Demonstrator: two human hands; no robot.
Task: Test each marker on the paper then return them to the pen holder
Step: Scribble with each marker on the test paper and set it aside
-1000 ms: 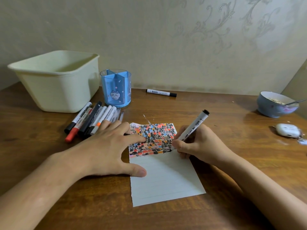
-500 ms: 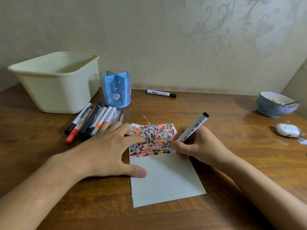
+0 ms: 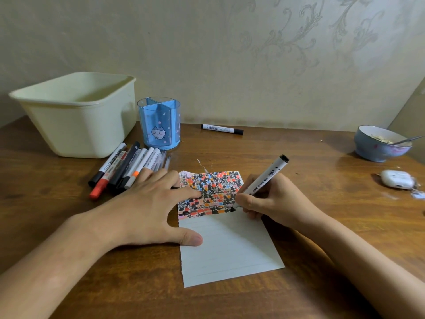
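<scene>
Head view. My right hand [image 3: 273, 201] pinches a white-barrelled black marker [image 3: 264, 180] in a writing grip, fingers wrapped tight round the lower barrel. The barrel tilts up and away to the right; its black tip touches the paper [image 3: 227, 245] at the lower right corner of the coloured patch.

My left hand [image 3: 147, 208] lies flat and spread, holding nothing. Thumb and index finger press on the left edge of the paper; the other fingers rest on the wooden table [image 3: 310, 157], touching the near ends of the marker pile [image 3: 124, 166].

The paper is lined, lying flat in front of me. Its far part is filled with dense black, red, orange and blue marks; the near part is blank.

The pile lies left of the paper: several markers side by side, black caps, one red, one with an orange band.

The blue pen holder [image 3: 158, 123], with a cat picture and inner dividers, stands upright just beyond the pile. I see no markers in it. A cream plastic tub [image 3: 76, 116] sits to its left.

One more black marker [image 3: 222, 129] lies alone near the wall. Far right: a blue bowl [image 3: 377, 146] with a spoon, and a white earbud case [image 3: 396, 179] nearer me.
</scene>
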